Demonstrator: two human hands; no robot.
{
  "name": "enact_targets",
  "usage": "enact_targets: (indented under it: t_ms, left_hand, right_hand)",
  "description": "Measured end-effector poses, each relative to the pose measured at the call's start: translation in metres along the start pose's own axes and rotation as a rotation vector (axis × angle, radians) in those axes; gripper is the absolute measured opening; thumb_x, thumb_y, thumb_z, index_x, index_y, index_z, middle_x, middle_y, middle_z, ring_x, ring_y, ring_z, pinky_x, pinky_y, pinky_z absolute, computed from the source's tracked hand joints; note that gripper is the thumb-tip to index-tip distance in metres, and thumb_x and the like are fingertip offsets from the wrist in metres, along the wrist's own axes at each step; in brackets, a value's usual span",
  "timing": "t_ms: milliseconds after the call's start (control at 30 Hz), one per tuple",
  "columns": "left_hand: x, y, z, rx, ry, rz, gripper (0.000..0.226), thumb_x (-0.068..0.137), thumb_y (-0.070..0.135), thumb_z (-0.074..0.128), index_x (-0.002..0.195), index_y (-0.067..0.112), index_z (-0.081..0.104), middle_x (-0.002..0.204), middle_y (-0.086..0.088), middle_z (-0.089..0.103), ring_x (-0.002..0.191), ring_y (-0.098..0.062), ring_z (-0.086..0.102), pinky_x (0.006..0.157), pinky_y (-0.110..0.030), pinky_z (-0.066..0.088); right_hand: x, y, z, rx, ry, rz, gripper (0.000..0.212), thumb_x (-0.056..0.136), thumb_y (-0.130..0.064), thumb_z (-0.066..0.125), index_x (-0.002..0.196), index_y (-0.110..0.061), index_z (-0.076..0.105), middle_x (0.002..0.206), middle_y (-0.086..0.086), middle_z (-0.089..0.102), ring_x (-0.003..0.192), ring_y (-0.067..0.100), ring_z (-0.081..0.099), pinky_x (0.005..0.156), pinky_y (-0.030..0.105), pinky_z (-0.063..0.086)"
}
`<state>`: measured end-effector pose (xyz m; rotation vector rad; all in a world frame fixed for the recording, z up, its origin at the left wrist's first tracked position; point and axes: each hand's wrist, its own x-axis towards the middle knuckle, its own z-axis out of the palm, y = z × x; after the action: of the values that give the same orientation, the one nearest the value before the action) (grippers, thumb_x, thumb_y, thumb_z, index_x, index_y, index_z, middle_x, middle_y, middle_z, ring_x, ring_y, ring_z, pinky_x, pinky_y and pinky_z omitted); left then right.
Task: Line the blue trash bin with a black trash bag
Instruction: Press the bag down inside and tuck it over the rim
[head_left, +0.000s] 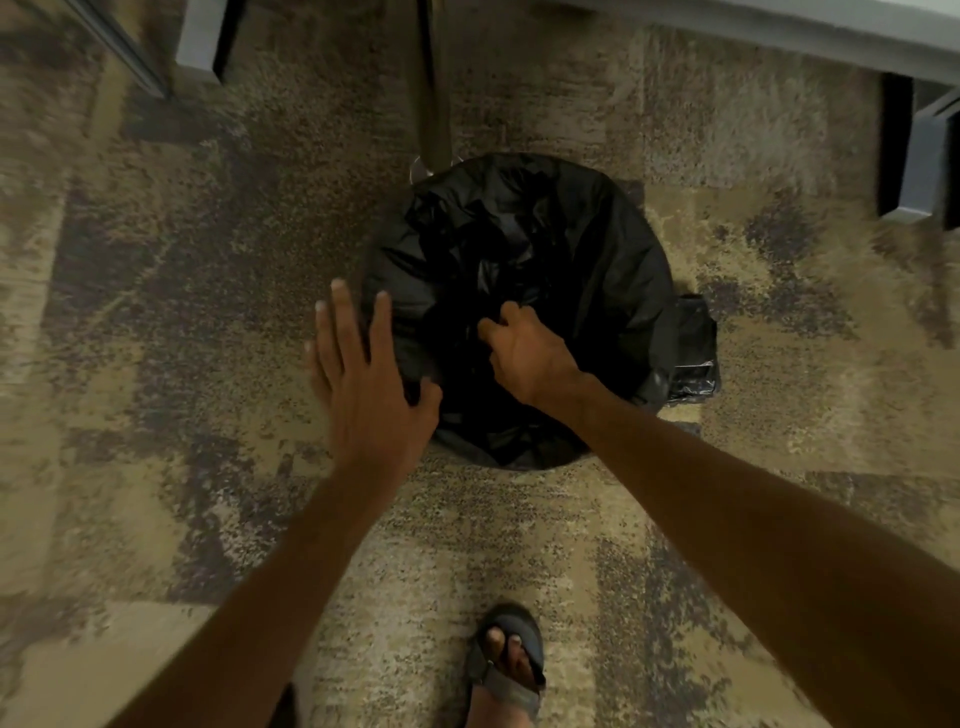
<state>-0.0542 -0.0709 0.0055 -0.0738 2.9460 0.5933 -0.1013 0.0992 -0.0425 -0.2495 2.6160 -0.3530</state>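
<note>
A black trash bag (545, 244) is draped over a round bin on the carpet and hides it completely, so no blue shows. The plastic is crumpled and sags into the middle. My left hand (363, 374) lies flat with fingers spread against the bag's left edge, its thumb on the plastic. My right hand (524, 353) reaches into the centre of the bag with fingers curled into the folds; whether it pinches the plastic cannot be told.
A folded black bundle (693, 343) lies on the floor against the bin's right side. A table leg (434, 83) stands just behind the bin, grey furniture bases (919, 156) at the right and top left. My sandalled foot (506, 660) is on the patterned carpet below.
</note>
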Motion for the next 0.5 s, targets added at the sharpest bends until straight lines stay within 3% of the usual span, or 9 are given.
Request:
enact_targets:
  t_ms: [133, 200, 267, 367, 500]
  left_hand:
    - [-0.020, -0.012, 0.022, -0.353, -0.034, -0.056, 0.088, 0.087, 0.016, 0.060, 0.156, 0.019, 0.006, 0.165, -0.012, -0.002, 0.152, -0.031, 0.004, 0.117, -0.043, 0.018]
    - [-0.024, -0.016, 0.030, -0.399, -0.018, -0.054, 0.090, 0.087, 0.017, 0.059, 0.156, 0.026, 0.001, 0.165, -0.011, 0.000, 0.151, -0.031, 0.010, 0.109, -0.036, 0.022]
    - [-0.026, -0.019, 0.034, -0.392, -0.009, -0.053, 0.094, 0.086, 0.019, 0.060, 0.156, 0.030, -0.001, 0.165, -0.011, 0.002, 0.151, -0.032, 0.011, 0.110, -0.040, 0.025]
    - [-0.024, -0.024, 0.032, -0.336, -0.039, -0.045, 0.097, 0.084, 0.026, 0.063, 0.156, 0.031, -0.002, 0.165, -0.008, -0.001, 0.152, -0.031, 0.004, 0.116, -0.051, 0.023]
    - [-0.025, -0.018, 0.020, -0.270, -0.069, -0.059, 0.094, 0.086, 0.040, 0.061, 0.155, 0.031, -0.002, 0.165, -0.011, -0.007, 0.152, -0.033, -0.004, 0.118, -0.057, 0.014]
  right_hand:
    - [0.044, 0.012, 0.034, -0.085, -0.183, 0.079, 0.062, 0.090, -0.026, 0.055, 0.147, -0.022, 0.030, 0.145, 0.021, 0.033, 0.134, 0.044, 0.028, 0.110, 0.053, 0.028]
    - [0.059, 0.023, 0.056, -0.185, -0.330, 0.164, 0.082, 0.087, -0.040, 0.058, 0.152, -0.036, 0.008, 0.157, 0.021, 0.014, 0.142, 0.051, 0.007, 0.115, 0.062, 0.006]
    - [0.067, 0.034, 0.074, -0.265, -0.423, 0.255, 0.097, 0.085, -0.050, 0.059, 0.146, -0.047, -0.016, 0.160, 0.021, -0.010, 0.141, 0.055, -0.015, 0.110, 0.068, -0.009]
    - [0.064, 0.043, 0.081, -0.220, -0.442, 0.315, 0.105, 0.078, -0.066, 0.059, 0.141, -0.051, -0.025, 0.158, 0.021, -0.021, 0.139, 0.055, -0.023, 0.108, 0.071, -0.011]
    - [0.042, 0.033, 0.045, -0.169, -0.377, 0.239, 0.103, 0.077, -0.068, 0.058, 0.146, -0.047, -0.016, 0.159, 0.023, -0.012, 0.142, 0.054, -0.011, 0.112, 0.066, -0.005]
